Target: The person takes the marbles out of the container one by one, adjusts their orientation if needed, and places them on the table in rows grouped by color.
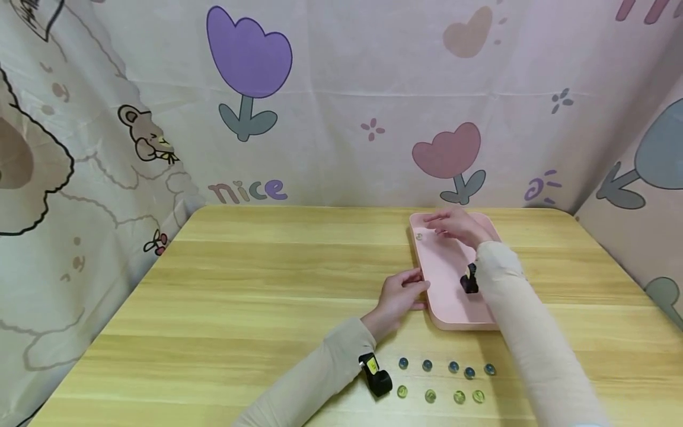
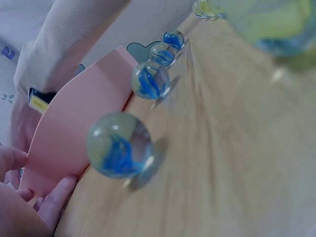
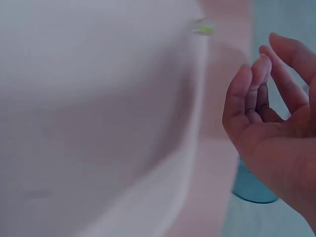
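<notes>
A pink tray (image 1: 443, 326) lies on the wooden table toward the right. My left hand (image 1: 397, 296) holds its left side, with fingertips at the rim and wall, as the left wrist view also shows against the pink wall (image 2: 84, 123). My right hand (image 1: 456, 225) hovers over the tray's far end, palm toward the left, fingers loosely bent with nothing between them in the right wrist view. A clear marble with a yellow-green swirl (image 3: 204, 27) is inside the tray by its left wall, near the far corner.
On the table in front of the tray is a row of several blue-swirled marbles (image 1: 427, 366). Nearer still runs a row of several yellow-green marbles (image 1: 430, 395). A printed curtain (image 1: 331, 89) hangs behind the table (image 1: 240, 284) and along both sides.
</notes>
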Action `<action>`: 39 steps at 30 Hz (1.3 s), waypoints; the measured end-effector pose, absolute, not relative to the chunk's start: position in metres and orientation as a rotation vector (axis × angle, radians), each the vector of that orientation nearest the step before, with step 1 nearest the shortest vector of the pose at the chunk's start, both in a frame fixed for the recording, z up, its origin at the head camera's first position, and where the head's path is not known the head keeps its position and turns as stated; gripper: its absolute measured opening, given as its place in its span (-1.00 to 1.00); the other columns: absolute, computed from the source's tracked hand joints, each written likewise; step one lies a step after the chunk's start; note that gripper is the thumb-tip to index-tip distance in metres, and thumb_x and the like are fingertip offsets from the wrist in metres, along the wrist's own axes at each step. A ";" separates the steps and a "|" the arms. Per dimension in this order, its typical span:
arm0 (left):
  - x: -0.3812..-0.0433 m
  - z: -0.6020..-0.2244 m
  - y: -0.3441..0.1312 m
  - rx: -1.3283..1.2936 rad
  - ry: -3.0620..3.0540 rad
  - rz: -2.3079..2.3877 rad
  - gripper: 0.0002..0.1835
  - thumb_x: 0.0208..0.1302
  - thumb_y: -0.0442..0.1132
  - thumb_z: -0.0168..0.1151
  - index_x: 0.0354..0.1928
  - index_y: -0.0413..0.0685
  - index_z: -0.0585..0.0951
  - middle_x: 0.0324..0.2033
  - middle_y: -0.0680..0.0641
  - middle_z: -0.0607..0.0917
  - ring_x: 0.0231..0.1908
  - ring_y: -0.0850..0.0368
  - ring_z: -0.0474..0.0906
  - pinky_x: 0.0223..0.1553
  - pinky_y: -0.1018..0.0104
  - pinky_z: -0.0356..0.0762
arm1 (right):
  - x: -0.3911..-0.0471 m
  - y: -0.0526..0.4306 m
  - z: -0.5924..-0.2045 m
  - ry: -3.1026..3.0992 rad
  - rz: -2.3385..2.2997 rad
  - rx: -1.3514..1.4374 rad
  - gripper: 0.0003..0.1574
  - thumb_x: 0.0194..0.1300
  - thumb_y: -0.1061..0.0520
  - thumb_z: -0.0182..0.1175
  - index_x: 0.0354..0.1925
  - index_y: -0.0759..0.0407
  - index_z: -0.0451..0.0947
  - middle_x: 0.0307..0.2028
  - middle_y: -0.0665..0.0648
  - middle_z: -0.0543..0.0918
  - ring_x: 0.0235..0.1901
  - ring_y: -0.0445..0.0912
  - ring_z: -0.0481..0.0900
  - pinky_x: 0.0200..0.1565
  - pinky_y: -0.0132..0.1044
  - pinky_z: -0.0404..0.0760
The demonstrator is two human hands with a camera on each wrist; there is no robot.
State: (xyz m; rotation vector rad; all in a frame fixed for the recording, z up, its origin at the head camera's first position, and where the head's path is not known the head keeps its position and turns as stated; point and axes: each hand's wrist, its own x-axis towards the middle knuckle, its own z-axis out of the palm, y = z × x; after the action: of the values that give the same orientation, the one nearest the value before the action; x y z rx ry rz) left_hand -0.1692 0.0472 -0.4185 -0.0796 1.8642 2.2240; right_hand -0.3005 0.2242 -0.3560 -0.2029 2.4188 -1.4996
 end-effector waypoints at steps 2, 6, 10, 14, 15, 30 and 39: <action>-0.169 -0.419 0.047 -0.087 1.856 2.229 -0.54 0.19 -0.41 0.30 0.17 -0.25 0.55 -0.18 -0.04 0.62 -0.24 0.13 0.59 -0.34 0.24 0.73 | -0.302 0.221 -0.363 2.385 -1.509 -0.158 -0.51 0.38 0.26 0.13 0.19 0.51 0.39 -0.21 0.03 0.62 -0.43 -0.24 0.49 -0.25 -0.43 0.61; -0.168 -0.419 0.047 -0.088 1.844 2.236 -0.55 0.19 -0.41 0.30 0.16 -0.25 0.56 -0.19 -0.03 0.62 -0.24 0.13 0.59 -0.34 0.24 0.73 | -0.302 0.218 -0.371 2.345 -1.510 -0.124 -0.52 0.36 0.30 0.12 0.18 0.52 0.37 -0.30 -0.05 0.61 -0.48 -0.28 0.48 -0.32 -0.49 0.57; -0.169 -0.419 0.047 -0.077 1.860 2.243 -0.56 0.19 -0.42 0.30 0.15 -0.24 0.57 -0.17 -0.03 0.62 -0.23 0.13 0.59 -0.34 0.23 0.74 | -0.304 0.217 -0.373 2.386 -1.469 -0.134 -0.56 0.37 0.30 0.11 0.15 0.52 0.41 -0.33 -0.05 0.63 -0.51 -0.30 0.44 -0.41 -0.53 0.50; -0.171 -0.419 0.047 -0.076 1.859 2.243 -0.56 0.18 -0.42 0.30 0.15 -0.24 0.57 -0.17 -0.03 0.62 -0.23 0.13 0.59 -0.35 0.24 0.74 | -0.306 0.215 -0.374 2.425 -1.434 -0.140 -0.59 0.34 0.29 0.15 0.09 0.54 0.45 -0.37 -0.06 0.63 -0.48 -0.29 0.46 -0.40 -0.52 0.51; -0.171 -0.419 0.047 -0.076 1.857 2.240 -0.56 0.18 -0.42 0.30 0.15 -0.24 0.57 -0.17 -0.03 0.62 -0.24 0.13 0.59 -0.35 0.24 0.74 | -0.306 0.215 -0.375 2.434 -1.430 -0.140 -0.60 0.33 0.30 0.17 0.07 0.55 0.47 -0.38 -0.06 0.62 -0.47 -0.29 0.46 -0.40 -0.52 0.51; -0.171 -0.418 0.047 -0.086 1.850 2.245 -0.56 0.18 -0.43 0.31 0.14 -0.24 0.57 -0.18 -0.03 0.63 -0.24 0.13 0.59 -0.35 0.23 0.74 | -0.308 0.203 -0.376 2.551 -1.320 -0.125 -0.71 0.26 0.33 0.23 -0.09 0.53 0.57 -0.26 0.10 0.53 -0.47 -0.24 0.41 -0.41 -0.50 0.48; -0.169 -0.418 0.045 -0.086 1.867 2.231 -0.55 0.18 -0.42 0.31 0.15 -0.24 0.56 -0.17 -0.04 0.62 -0.24 0.14 0.59 -0.35 0.24 0.73 | -0.298 0.205 -0.366 2.574 -1.186 -0.301 -0.73 0.30 0.28 0.17 -0.10 0.50 0.55 -0.40 0.06 0.54 -0.40 -0.18 0.42 -0.32 -0.42 0.48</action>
State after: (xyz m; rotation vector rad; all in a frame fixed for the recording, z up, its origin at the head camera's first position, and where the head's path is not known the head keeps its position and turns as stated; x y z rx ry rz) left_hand -0.1694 0.0451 -0.4179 -0.0859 1.8669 2.2305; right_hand -0.2979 0.2049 -0.3658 -0.3011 2.5742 -1.1861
